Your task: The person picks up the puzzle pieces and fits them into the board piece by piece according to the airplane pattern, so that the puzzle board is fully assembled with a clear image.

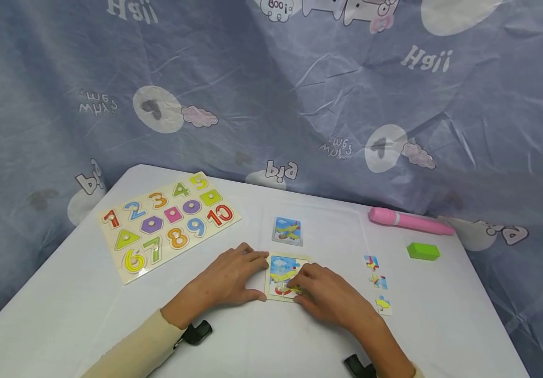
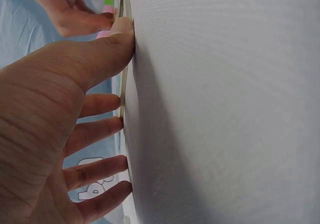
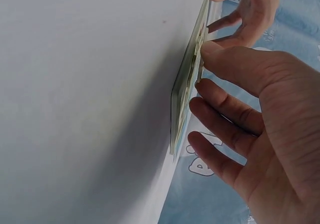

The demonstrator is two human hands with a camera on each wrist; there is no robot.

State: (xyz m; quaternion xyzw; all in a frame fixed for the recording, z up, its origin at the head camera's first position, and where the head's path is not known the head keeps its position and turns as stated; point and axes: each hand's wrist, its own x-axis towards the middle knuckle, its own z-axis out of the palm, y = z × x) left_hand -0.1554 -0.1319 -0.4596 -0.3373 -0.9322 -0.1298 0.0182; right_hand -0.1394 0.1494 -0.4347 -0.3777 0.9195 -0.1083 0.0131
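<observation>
A small wooden-framed jigsaw puzzle with an airplane picture lies in front of me. Along its left edge rests my left hand, fingers spread and nearly straight; its thumb touches near the lower corner. My right hand is over the puzzle's right side and pinches a yellow puzzle piece between thumb and finger, low against the picture. Most of that piece is hidden. Its other fingers stand apart from the board. Several loose puzzle pieces lie to the right.
An airplane picture card lies behind the puzzle. At the left is a number-and-shape board. A pink pen-shaped object and a green block sit at the right. Behind the white table hangs a printed curtain.
</observation>
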